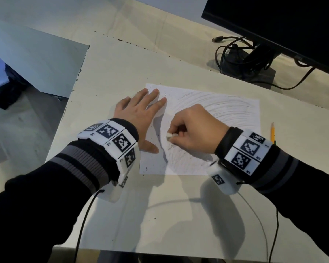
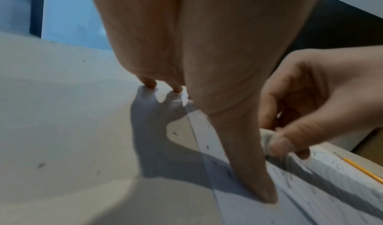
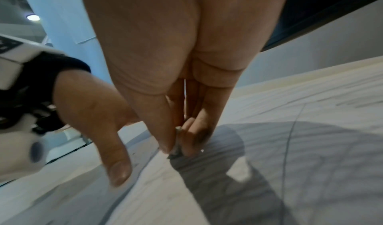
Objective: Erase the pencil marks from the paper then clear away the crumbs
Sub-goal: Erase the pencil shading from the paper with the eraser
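Pinched eraser [image 1: 169,135] in right hand [image 1: 196,130] fingers on paper [image 1: 226,111] mid-worktop [image 1: 122,69], pinned by flat, spread left hand [image 1: 139,112]; risked creasing or tearing under hard strokes if slipped.

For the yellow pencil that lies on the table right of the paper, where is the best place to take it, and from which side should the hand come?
Probably the middle of the pencil's bare shaft, pinched across its width from above. It lies flat on the table, apart from the paper, with free surface on both long sides. The right hand is nearer, but it pinches the eraser.
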Demonstrator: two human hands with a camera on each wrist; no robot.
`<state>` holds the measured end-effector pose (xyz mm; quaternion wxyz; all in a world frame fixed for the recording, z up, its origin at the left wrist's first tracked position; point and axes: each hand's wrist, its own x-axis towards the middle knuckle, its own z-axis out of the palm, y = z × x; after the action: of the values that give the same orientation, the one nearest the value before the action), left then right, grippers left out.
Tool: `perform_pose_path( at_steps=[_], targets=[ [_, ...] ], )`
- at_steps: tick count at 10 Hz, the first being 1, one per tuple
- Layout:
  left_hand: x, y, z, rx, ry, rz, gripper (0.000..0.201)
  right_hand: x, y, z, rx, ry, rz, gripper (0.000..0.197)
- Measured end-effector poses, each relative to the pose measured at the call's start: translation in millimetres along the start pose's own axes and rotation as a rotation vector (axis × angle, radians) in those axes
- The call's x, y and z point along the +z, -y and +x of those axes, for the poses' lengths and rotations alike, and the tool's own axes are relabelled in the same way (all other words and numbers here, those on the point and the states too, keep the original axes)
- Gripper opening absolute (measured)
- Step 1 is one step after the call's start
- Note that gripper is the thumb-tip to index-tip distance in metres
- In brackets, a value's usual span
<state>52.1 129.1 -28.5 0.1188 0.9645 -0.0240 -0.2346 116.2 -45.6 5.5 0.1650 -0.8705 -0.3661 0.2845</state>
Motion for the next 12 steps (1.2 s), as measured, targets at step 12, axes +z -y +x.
perform_pose_path(
  at_steps=[12],
  targets=[
    [1,1,-1,-0.001,-0.016,-0.063,0.130,19,6,-23,0.049,-0.086,0.056,0.010]
  ],
)
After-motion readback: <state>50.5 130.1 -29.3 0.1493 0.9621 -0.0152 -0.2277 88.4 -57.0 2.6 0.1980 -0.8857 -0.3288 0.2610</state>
